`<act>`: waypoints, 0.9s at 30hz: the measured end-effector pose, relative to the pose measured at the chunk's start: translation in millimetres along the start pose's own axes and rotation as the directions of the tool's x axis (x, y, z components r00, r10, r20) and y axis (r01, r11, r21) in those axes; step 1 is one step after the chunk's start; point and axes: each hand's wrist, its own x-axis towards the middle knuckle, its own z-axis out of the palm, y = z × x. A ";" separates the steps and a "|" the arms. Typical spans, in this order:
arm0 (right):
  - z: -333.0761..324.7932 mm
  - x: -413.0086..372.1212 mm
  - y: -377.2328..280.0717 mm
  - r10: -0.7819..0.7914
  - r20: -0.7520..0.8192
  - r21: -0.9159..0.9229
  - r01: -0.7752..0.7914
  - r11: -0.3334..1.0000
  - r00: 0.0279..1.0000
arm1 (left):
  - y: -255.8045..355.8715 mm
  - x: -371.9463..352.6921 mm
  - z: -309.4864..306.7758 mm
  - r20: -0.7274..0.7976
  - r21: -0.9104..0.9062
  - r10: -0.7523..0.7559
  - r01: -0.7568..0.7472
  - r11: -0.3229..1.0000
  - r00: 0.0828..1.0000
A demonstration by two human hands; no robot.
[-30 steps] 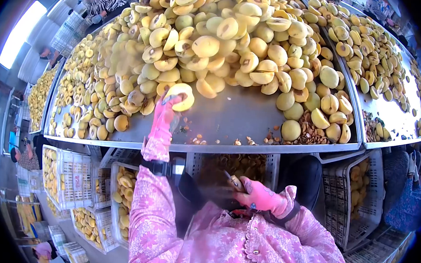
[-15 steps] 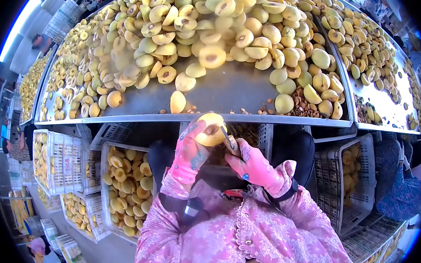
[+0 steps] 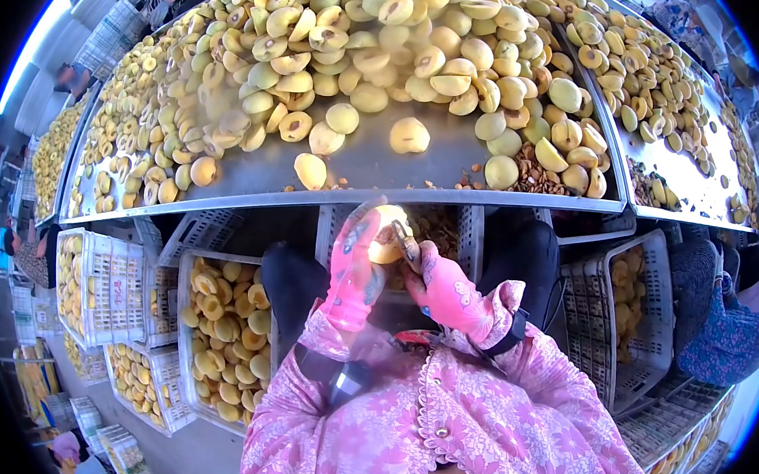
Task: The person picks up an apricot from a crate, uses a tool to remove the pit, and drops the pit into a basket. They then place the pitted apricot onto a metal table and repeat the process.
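My left hand (image 3: 356, 266), in a pink glove with grey-green stains, is closed around a yellow peach half (image 3: 387, 234). The cut face is turned toward my right hand. My right hand (image 3: 447, 291), also in a pink glove, grips a small pitting knife (image 3: 409, 246) with a brownish handle. The knife's metal tip meets the peach at the dark pit hollow; how deep it sits is hidden. Both hands are just below the front edge of the metal table (image 3: 356, 196). A single peach half (image 3: 409, 135) lies on the metal beyond them.
Heaped peach halves (image 3: 322, 38) cover the back of the table. A small pile of brown pits (image 3: 535, 174) lies toward its right. Crates of peach halves (image 3: 227, 341) stand left; another crate (image 3: 622, 321) is at right. A co-worker's blue patterned sleeve (image 3: 721, 340) shows far right.
The peach half in my left hand has tilted and moved slightly down, the knife still against it. A loose peach half now lies nearer the table's front, away from the heap.
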 end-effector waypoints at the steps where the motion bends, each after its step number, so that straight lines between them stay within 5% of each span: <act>1: 0.7 -0.7 0.6 0.008 0.012 0.005 -0.008 1.000 1.000 | -1.1 -0.2 -0.3 -0.011 0.003 0.001 -0.001 1.000 1.000; 6: 1.2 -0.9 0.5 0.008 0.074 0.025 -0.010 1.000 0.997 | -12.8 2.7 -10.0 -0.025 0.098 0.035 -0.032 0.995 0.999; 9: -2.9 2.0 -4.9 0.295 0.242 -0.039 -0.295 0.955 0.924 | -11.3 1.7 -14.4 -0.034 0.079 -0.024 0.027 0.997 0.999; 12: -6.1 3.3 -2.5 0.211 0.287 -0.178 -0.165 0.970 0.934 | -19.2 7.2 -25.8 -0.061 0.132 -0.039 0.047 0.990 0.997; 15: 9.0 2.6 17.6 0.025 0.194 0.056 -0.037 0.998 0.981 | -29.5 10.1 -34.1 -0.081 0.119 -0.010 0.020 0.993 0.997; 17: 7.6 4.0 16.6 0.247 0.294 0.074 -0.279 0.957 0.923 | -36.1 11.4 -37.0 -0.126 0.126 0.006 0.010 0.992 0.992; 19: 6.8 6.6 12.1 0.311 0.315 -0.007 -0.326 0.945 0.897 | -39.7 12.9 -40.1 -0.158 0.129 0.015 0.006 0.992 0.987; 21: 7.6 6.6 12.2 0.225 0.266 -0.174 -0.183 0.968 0.937 | -41.7 14.5 -42.5 -0.176 0.125 0.015 0.007 0.992 0.984; 25: 16.1 8.9 16.2 0.284 0.352 0.262 -0.386 0.885 0.892 | -43.1 13.2 -39.8 -0.208 0.067 0.025 -0.012 0.998 0.978; 27: 23.8 10.4 20.5 0.318 0.352 0.278 -0.422 0.863 0.880 | -44.2 12.0 -40.1 -0.210 0.071 0.039 -0.025 0.997 0.977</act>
